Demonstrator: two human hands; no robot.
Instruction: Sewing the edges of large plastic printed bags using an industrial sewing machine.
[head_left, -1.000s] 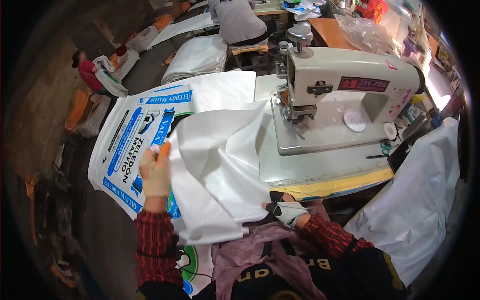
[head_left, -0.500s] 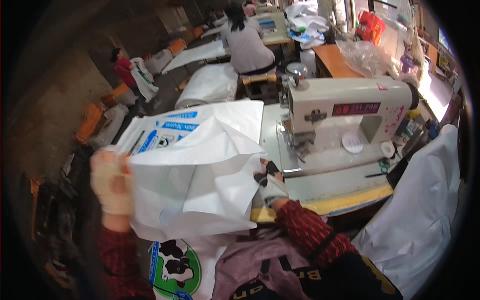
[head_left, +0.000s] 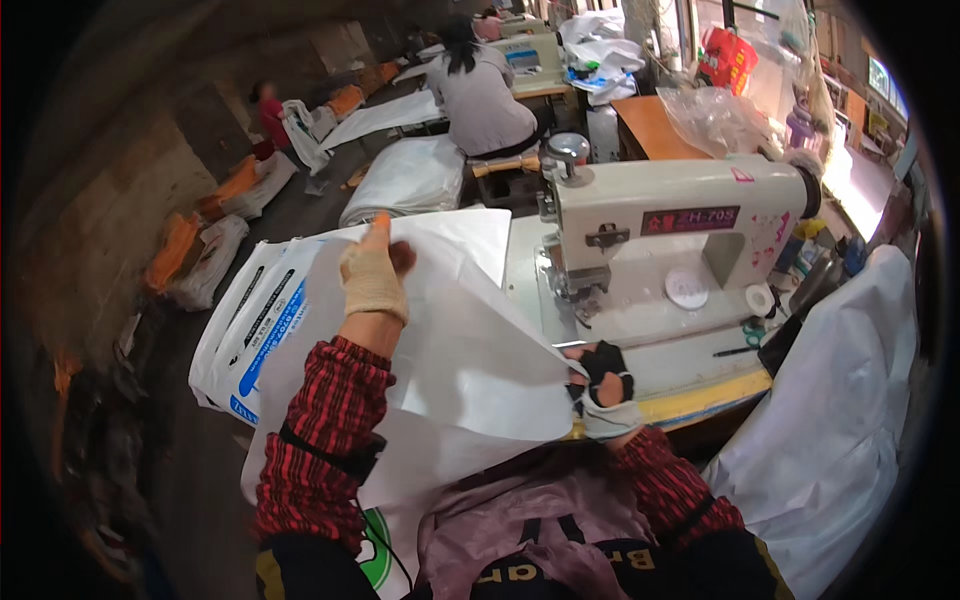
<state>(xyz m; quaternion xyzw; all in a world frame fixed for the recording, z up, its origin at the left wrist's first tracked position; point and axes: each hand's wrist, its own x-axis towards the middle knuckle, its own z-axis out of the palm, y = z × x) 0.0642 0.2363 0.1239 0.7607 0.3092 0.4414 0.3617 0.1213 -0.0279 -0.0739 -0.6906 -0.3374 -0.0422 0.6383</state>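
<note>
A limp white sack (head_left: 480, 350) spreads between my hands, its lower part hanging toward my lap. My left hand (head_left: 375, 275), in a pale cloth wrap with an orange fingertip cover, is closed at the sack's upper edge. On the near right, my right hand (head_left: 605, 388), in a white and black fingerless glove, pinches the sack's side corner. Under it lies a stack of white sacks with blue and black print (head_left: 250, 325), partly covered. A white sewing machine (head_left: 690, 190) stands just beyond my right hand; its needle area is beside the stack.
Green-handled scissors (head_left: 753, 332) and a white thread spool (head_left: 760, 300) lie right of the machine. White sheeting (head_left: 830, 430) drapes at the right. A rolled white bundle (head_left: 405, 180) sits behind the stack. One person (head_left: 485, 100) sits farther back; another (head_left: 272, 115) stands at the left.
My left hand has moved right and up, from the stack's left side to its middle, carrying the sack's edge across. My right hand has shifted right and slightly nearer, still on the sack.
</note>
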